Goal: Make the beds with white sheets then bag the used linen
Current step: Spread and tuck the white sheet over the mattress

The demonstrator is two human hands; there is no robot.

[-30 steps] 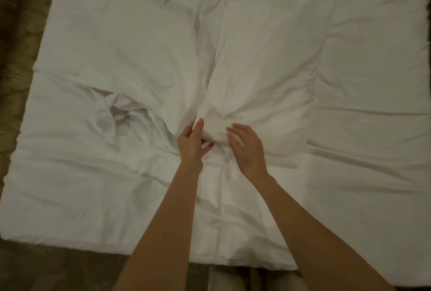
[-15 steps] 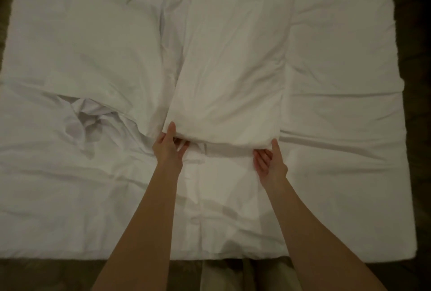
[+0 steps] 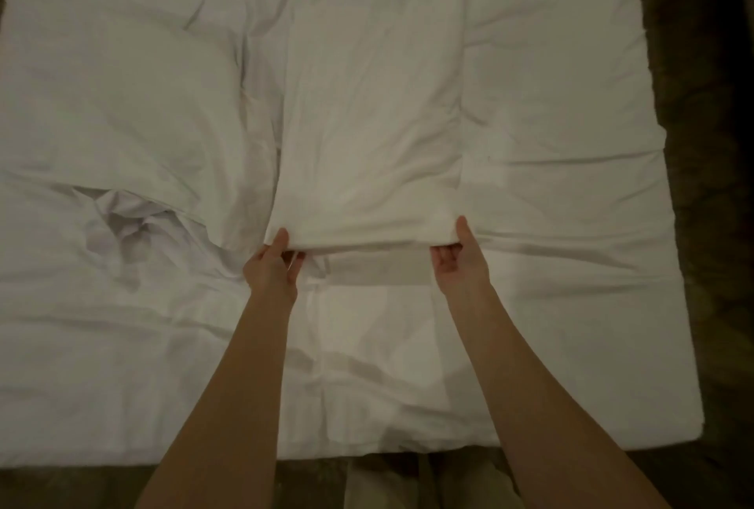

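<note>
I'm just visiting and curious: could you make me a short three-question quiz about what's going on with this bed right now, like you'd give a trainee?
1. True or false: both hands hold the near edge of the pillow, one at each corner.
2. Which lies to the left of the held pillow? A) a second pillow B) a folded blanket C) a laundry bag
3. Fill in: the crumpled, open end of the second pillow's case faces the ____ edge of the bed.

Key: 1. True: the left hand and the right hand each have a grip on a near corner. 2. A. 3. Near.
</note>
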